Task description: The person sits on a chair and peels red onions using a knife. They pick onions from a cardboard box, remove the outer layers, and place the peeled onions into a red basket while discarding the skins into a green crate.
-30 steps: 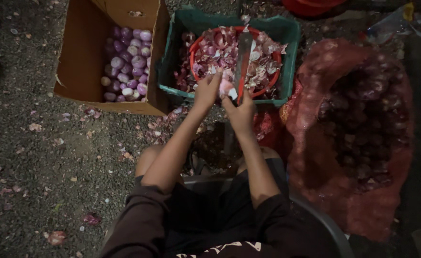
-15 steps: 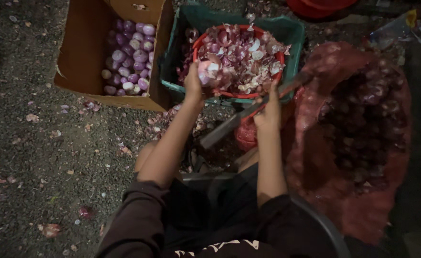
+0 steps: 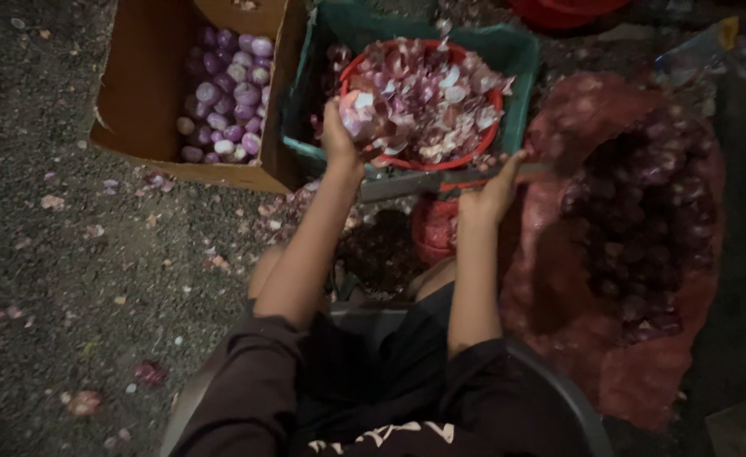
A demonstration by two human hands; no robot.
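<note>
Reaching forward, left hand [image 3: 339, 135] clamped on an onion [image 3: 357, 112], right hand [image 3: 493, 188] gripping a knife [image 3: 440, 179]

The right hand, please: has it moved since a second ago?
Yes. The right hand has shifted rightward, off the red basket towards the red mesh sack.

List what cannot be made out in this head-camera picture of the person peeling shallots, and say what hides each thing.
- Right hand: its grip on the knife is motion-blurred, so how the fingers close is unclear.
- Left hand: the peeled shallot in it is half covered by the fingers.
- Green crate: its contents are covered by the red basket of skins.
- Red mesh sack: the bulbs inside are too dark to count.
</note>
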